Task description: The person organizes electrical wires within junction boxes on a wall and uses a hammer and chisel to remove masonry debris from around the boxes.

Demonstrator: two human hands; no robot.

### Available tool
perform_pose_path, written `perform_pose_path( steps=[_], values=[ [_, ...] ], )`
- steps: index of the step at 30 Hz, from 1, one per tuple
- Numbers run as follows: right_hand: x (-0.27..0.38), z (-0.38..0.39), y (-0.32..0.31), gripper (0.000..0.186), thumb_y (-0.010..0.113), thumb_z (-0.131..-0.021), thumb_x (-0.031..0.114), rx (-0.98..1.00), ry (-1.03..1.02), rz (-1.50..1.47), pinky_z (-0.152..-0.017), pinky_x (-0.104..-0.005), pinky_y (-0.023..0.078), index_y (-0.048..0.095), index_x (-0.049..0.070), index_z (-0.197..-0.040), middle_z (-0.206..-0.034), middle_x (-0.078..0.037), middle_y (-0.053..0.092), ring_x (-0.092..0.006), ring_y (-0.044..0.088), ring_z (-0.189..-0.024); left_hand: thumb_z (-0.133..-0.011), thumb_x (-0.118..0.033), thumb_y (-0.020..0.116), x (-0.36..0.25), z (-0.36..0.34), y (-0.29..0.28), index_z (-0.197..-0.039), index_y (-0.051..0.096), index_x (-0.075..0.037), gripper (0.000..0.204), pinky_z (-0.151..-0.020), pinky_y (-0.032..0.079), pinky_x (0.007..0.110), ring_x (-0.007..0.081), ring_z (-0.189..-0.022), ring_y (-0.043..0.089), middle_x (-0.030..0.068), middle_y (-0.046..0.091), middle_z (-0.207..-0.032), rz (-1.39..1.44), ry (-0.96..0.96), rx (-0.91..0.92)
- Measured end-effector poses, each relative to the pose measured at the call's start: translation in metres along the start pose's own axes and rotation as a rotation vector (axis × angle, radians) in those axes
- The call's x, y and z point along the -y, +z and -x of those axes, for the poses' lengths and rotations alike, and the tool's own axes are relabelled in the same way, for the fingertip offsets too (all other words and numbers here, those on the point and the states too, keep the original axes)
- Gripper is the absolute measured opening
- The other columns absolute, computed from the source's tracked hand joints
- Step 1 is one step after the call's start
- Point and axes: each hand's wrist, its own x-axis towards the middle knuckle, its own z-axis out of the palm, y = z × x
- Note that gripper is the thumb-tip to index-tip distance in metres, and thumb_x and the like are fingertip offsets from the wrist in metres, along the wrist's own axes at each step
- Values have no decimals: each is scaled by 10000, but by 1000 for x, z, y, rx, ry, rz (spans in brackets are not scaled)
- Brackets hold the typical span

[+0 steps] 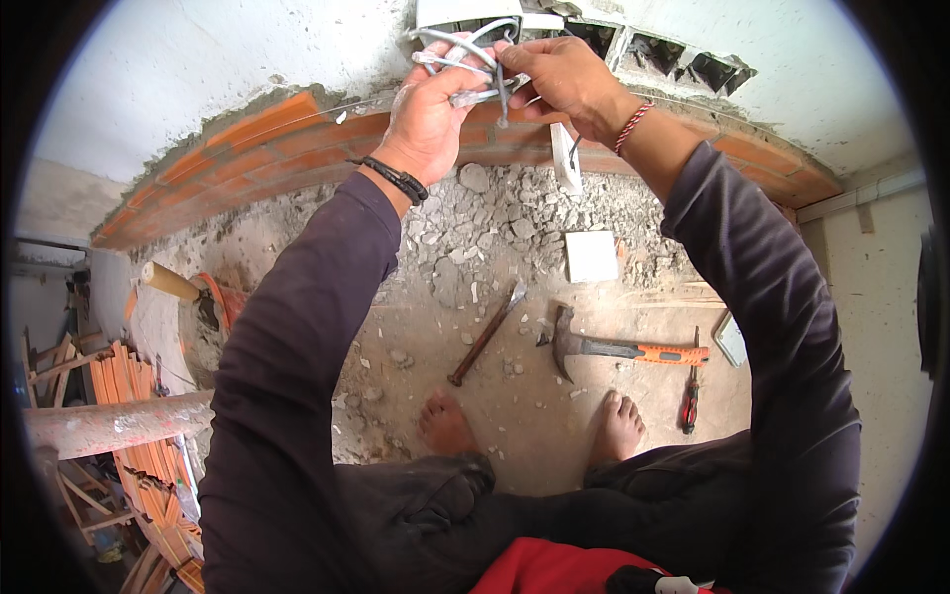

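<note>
Both my hands are raised at the wall, close together around a loose bundle of grey electrical cables (473,57). My left hand (435,111) has its fingers closed round the cables, with the palm partly turned up. Thumb and fingers of my right hand (562,77) pinch one of the grey cables beside it. Behind the cables is a white box or plate (465,12) on the wall, mostly hidden by the cables. Right of it are open dark wall boxes (655,51) set in broken plaster.
A claw hammer (633,349), a chisel (487,335) and a screwdriver (690,391) lie on the floor near my bare feet. Rubble (475,233) lines the foot of the brick wall (297,148), by a white square plate (592,256). A bucket (208,317) stands left.
</note>
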Motion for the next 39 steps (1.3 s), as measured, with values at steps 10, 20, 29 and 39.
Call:
perform_pose_path(
  steps=[10,20,29,39],
  values=[
    [7,-7,-16,276,726,-840,323,-164,-299,474,-577,-291,508,679,52,-823,-677,-78,669,-144,637,-557,-932,-152,621,24,6,10,-1349,400,-140,472,-968,422,329,135,-1040,557,33,592,-1096,-175,94,-236],
    [10,-20,-14,172,683,-823,162,-27,-423,476,-706,-339,525,698,85,-976,-757,-105,686,-219,678,-734,-818,58,693,30,19,23,-1146,460,-70,422,-820,490,254,95,-896,571,24,578,-958,-310,212,-285],
    [-31,-21,-43,261,631,-857,167,-457,-572,724,-644,-354,519,661,102,-1109,-756,-104,686,-243,664,-639,-776,103,649,27,11,14,-872,515,-63,234,-699,483,246,91,-785,583,21,589,-857,-323,312,-402],
    [-25,-36,-34,357,585,-892,262,-403,-578,1026,-668,-479,523,587,198,-1243,-744,-182,672,-380,659,-730,-795,45,701,25,15,-3,-935,545,-48,230,-790,496,270,107,-855,596,35,608,-926,-557,238,-375]
  ],
)
